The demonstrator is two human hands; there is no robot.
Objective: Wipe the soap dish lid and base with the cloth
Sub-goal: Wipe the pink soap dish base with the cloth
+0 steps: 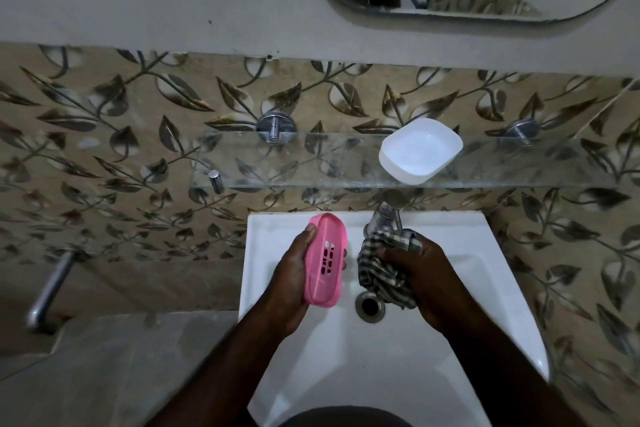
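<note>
Over the white basin (485, 253), the left hand (291, 284) has its grip clamped on the pink slotted soap dish piece (325, 260). The thumb lies along one long edge, the fingertips curl over the other, and the slotted face is turned toward the right hand (422, 274). That grip is closed round a bunched checked cloth (381, 274), which is just beside the pink piece but apart from it, above the drain (370, 305). To wipe well, press a flat pad of cloth across the slotted face, work it into the slots and rim, then turn the piece over. Beyond the tap (386, 215), the white soap dish piece (420, 149) sits hollow-up on the glass shelf (294, 163). Whether it has been wiped I cannot tell. No brand or writing is readable.
</note>
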